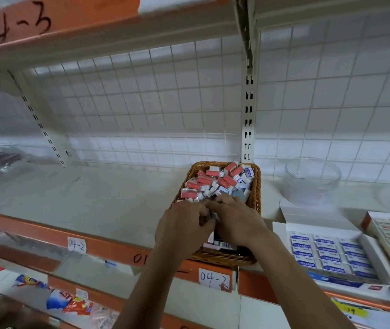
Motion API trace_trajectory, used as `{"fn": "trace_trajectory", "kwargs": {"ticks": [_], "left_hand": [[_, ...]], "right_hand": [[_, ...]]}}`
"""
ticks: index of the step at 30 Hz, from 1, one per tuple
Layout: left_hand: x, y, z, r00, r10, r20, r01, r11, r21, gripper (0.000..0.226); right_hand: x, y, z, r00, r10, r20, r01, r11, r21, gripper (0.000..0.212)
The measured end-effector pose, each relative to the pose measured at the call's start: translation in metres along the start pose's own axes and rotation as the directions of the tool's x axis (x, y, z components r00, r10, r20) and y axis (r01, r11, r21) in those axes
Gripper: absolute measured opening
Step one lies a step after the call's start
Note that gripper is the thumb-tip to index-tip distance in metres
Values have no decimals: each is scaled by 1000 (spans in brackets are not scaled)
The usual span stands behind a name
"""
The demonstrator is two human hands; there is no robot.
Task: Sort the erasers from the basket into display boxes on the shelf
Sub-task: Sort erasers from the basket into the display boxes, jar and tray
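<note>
The left hand [182, 224] curls round small red- and blue-sleeved erasers [213, 181] in the brown wicker basket [257, 186]. Whether the right hand [234, 219] grips anything, I cannot tell. They're probably light, firm and slick, so pinch the long sides.

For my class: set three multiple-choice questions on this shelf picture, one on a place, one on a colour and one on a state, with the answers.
1. Seen from the wicker basket, where does the box of blue-labelled erasers stand? A to its left; B to its right; C on the shelf above.
2. The shelf's front strip is: A orange; B green; C black.
3. The left hand and right hand are: A both in the basket, among the erasers; B both on the box; C hanging clear of the shelf.
Answers: 1 B, the box lies at the basket's right. 2 A, the strip bearing the 04-2 labels is orange. 3 A, both hands reach into the pile.
</note>
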State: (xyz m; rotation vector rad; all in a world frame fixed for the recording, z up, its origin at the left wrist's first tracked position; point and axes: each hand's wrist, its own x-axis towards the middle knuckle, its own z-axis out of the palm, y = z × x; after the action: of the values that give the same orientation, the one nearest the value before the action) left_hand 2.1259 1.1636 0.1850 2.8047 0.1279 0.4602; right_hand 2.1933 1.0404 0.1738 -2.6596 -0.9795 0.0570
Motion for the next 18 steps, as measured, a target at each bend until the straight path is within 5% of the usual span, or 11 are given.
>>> {"fn": "trace_trajectory", "kwargs": {"ticks": [7,11,14,18], "left_hand": [[-10,-2,0,954,-191,-233,181,981,-62,17],[-16,-6,1,934,-305,-186,306,952,-25,18],[-17,-3,2,931,-321,-171,331,943,35,19],[-16,-2,0,937,-309,-163,319,947,37,19]], "right_hand": [[-10,5,8,981,-103,-163,112,993,44,51],[-13,5,6,968,-150,-202,195,954,229,38],[-16,5,4,975,-188,-118,205,967,152,56],[-17,5,3,976,-196,-96,208,968,138,41]]}}
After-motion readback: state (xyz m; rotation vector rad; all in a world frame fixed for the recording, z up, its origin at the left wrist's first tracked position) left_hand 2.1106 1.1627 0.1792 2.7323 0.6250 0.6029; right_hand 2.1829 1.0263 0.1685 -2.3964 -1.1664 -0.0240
